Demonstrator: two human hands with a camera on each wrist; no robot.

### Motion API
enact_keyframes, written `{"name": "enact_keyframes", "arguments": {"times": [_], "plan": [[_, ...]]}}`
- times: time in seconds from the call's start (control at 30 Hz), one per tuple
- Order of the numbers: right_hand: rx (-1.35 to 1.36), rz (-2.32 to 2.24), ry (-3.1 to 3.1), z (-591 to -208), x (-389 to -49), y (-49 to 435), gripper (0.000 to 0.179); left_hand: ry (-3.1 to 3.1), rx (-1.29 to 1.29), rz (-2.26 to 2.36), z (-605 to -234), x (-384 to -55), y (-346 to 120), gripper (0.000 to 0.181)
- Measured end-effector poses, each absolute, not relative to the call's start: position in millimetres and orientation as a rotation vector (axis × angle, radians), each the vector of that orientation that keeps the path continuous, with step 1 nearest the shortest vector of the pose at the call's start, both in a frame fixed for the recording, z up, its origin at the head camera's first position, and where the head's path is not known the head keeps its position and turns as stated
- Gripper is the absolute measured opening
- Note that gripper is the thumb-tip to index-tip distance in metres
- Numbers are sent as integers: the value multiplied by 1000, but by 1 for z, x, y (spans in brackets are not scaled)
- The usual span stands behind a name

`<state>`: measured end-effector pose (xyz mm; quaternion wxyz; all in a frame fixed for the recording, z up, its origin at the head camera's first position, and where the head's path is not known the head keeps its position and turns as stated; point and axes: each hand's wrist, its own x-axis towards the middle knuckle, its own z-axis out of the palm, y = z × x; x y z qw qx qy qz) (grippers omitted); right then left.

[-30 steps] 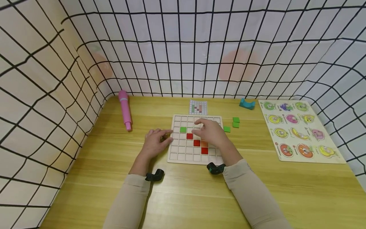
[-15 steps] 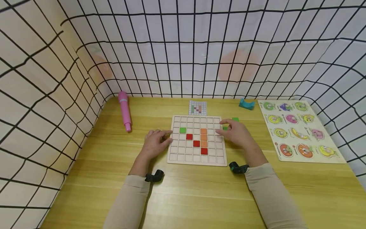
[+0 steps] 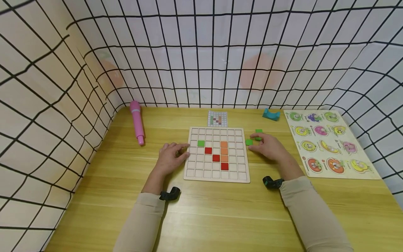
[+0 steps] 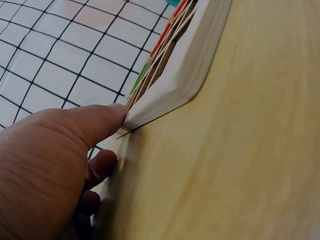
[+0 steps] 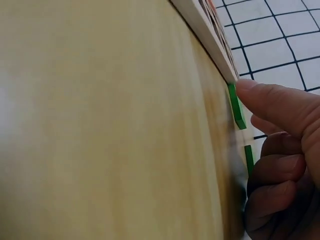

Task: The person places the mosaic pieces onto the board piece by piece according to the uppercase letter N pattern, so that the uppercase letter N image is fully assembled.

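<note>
A square wooden grid board (image 3: 196,168) lies flat, holding one green tile (image 3: 201,143), red tiles (image 3: 216,158) in a diagonal and a column of orange tiles (image 3: 224,151). My left hand (image 3: 170,157) rests at the board's left edge; in the left wrist view its thumb (image 4: 102,120) touches the rim. Beyond the right edge, my right hand (image 3: 269,147) hovers around a loose green tile (image 3: 249,142), thumb and index finger apart, nothing visibly pinched. More green tile (image 3: 259,131) shows just behind, partly covered by the fingers.
A small printed pattern card (image 3: 217,119) lies behind the board. At the left is a pink pen-like tube (image 3: 137,122). A blue curved block (image 3: 271,114) and a fruit picture board (image 3: 330,143) are at the right. Black wire mesh (image 3: 214,70) walls the table.
My right hand has moved right, from over the board to the loose green tiles, uncovering the orange column. The left hand has stayed at the board's edge.
</note>
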<state>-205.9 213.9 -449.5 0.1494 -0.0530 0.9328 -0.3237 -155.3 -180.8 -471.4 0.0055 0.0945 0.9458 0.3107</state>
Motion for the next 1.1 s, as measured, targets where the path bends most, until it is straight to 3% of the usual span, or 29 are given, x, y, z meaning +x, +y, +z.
{"name": "enact_keyframes", "arguments": {"times": [1.1], "plan": [[-192, -915, 2664, -450, -209, 216, 40, 2952, 282, 998, -473, -156, -181, 38]]}}
